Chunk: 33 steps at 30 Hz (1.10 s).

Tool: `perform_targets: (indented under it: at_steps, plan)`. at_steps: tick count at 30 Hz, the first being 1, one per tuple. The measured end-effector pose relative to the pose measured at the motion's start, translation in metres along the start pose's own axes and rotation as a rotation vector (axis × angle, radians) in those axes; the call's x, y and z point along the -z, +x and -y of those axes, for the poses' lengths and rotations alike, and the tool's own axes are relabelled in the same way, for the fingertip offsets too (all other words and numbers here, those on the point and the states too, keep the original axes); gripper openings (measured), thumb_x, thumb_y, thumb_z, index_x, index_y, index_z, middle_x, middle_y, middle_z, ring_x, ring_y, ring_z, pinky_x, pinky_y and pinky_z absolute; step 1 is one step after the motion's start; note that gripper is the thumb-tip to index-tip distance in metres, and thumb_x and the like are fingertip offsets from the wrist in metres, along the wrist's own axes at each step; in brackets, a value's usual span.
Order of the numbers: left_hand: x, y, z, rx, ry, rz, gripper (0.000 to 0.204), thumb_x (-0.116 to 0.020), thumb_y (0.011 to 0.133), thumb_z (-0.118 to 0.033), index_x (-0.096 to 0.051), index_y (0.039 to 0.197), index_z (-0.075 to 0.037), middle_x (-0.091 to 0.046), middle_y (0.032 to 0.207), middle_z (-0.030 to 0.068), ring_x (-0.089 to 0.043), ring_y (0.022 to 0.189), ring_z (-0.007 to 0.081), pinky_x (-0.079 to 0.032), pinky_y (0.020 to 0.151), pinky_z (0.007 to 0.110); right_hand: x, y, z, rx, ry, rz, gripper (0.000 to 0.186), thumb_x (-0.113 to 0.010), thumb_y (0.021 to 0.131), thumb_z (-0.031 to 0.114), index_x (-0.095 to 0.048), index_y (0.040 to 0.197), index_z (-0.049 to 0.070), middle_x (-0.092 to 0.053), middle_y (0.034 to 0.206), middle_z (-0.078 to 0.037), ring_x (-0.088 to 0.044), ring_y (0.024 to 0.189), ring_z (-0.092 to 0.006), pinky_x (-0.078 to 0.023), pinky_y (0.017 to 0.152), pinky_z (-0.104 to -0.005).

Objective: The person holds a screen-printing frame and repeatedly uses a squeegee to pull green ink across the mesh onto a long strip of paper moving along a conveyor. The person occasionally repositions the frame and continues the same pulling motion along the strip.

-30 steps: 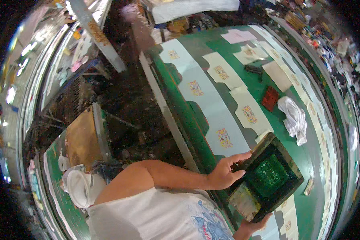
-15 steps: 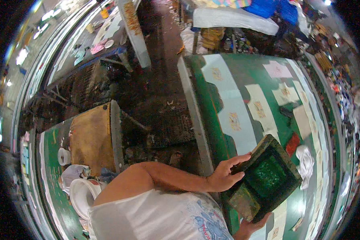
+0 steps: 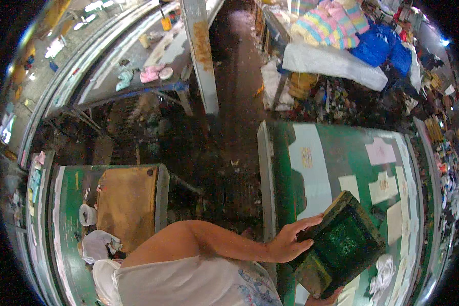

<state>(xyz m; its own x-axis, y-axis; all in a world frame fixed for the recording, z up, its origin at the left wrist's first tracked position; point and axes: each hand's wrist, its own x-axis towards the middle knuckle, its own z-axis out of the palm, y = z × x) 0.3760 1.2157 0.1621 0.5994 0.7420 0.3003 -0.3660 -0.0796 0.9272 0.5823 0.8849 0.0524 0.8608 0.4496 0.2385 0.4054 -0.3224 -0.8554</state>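
While the left hand grips its edge, the green-stained screen frame tilts, long axis running upper-right; right fingers mostly hidden.

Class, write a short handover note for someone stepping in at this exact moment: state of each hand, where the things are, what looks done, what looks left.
Left hand: fingers spread on the near-left edge of the green-stained screen frame, gripping it.
Right hand: only fingertips show under the frame's lower corner; grip unclear.
Frame: tilted over the green table.
Done: fabric pieces on the table already carry printed motifs.
Left: cannot tell which pieces remain unprinted. A white rag lies to the frame's right.
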Motion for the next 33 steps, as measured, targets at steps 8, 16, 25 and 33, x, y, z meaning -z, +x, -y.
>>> perform_targets:
  at_steps: [8,16,25,33]
  plan:
    - [0.045,0.086,-0.014,-0.006,0.292,-0.031,0.075,-0.071,0.097,0.006,-0.049,0.168,-0.005,-0.050,0.175,0.0165,-0.046,0.163,0.0278,-0.035,0.133,0.040,-0.102,0.098,0.030,-0.024,0.267,-0.040,0.065,-0.085,0.097,0.042,-0.069,0.139,-0.005,-0.075,0.128,-0.026,-0.072,0.110,-0.0539,-0.059,0.102,-0.0597]
    - [0.172,0.166,-0.011,0.083,0.474,-0.105,0.076,-0.083,0.097,-0.009,-0.053,0.167,-0.009,-0.058,0.170,0.0118,-0.057,0.152,0.0245,-0.045,0.126,0.039,-0.241,0.176,0.140,-0.139,0.828,0.270,0.063,-0.069,0.111,0.032,-0.047,0.161,0.001,-0.047,0.164,-0.022,-0.056,0.146,-0.0350,-0.052,0.120,-0.0530]
    - [0.395,0.301,0.011,0.074,0.425,-0.265,0.071,-0.082,0.097,-0.005,-0.058,0.163,-0.005,-0.061,0.167,0.0125,-0.061,0.149,0.0235,-0.047,0.124,0.038,-0.492,0.224,0.274,-0.533,1.020,0.424,0.064,-0.057,0.111,0.052,-0.055,0.158,0.008,-0.064,0.147,-0.012,-0.064,0.133,-0.0318,-0.056,0.109,-0.0502]
    - [0.538,0.374,-0.035,0.103,0.436,-0.449,0.070,-0.083,0.094,-0.003,-0.060,0.160,-0.002,-0.061,0.167,0.0151,-0.059,0.151,0.0245,-0.045,0.126,0.039,-0.657,0.275,0.389,-0.659,1.017,0.544,0.061,-0.063,0.109,0.043,-0.056,0.157,0.008,-0.065,0.148,-0.010,-0.065,0.132,-0.0320,-0.056,0.112,-0.0531]
